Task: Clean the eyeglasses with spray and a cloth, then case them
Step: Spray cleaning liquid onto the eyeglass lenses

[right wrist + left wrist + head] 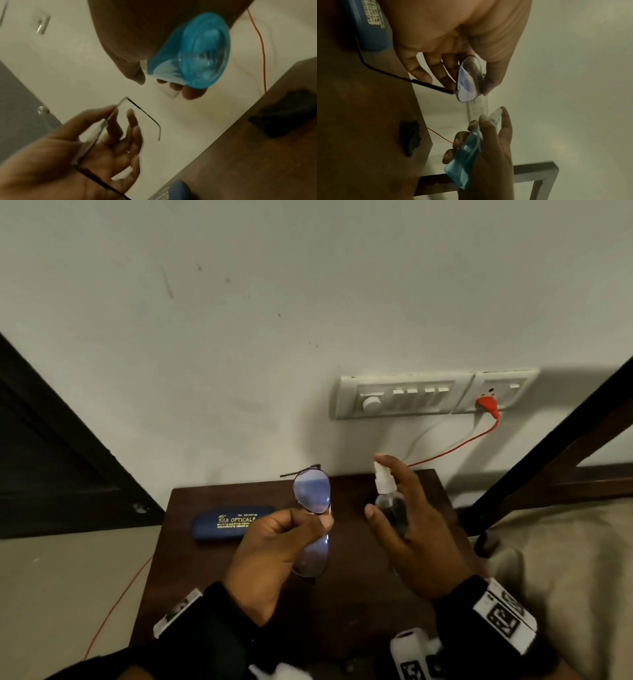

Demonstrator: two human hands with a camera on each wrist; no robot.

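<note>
Thin-framed eyeglasses (311, 494) are held on end above the dark wooden table (342, 611), one lens over the other. My left hand (308, 529) pinches them at the bridge, thumb in front; in the left wrist view the eyeglasses (469, 81) have one temple arm unfolded. My right hand (411, 508) grips a clear spray bottle (390, 508) of blue liquid (467, 151), index fingertip on its white nozzle, which points toward the upper lens. A blue eyeglass case (229, 522) lies shut on the table's left. A dark cloth (411, 138) lies near the table's far edge.
A white wall rises right behind the table, with a switchboard (431, 395) holding a red plug and a trailing red cable. A dark bed frame (548, 457) and beige bedding (565, 577) are on the right. A dark door (51, 457) stands at the left.
</note>
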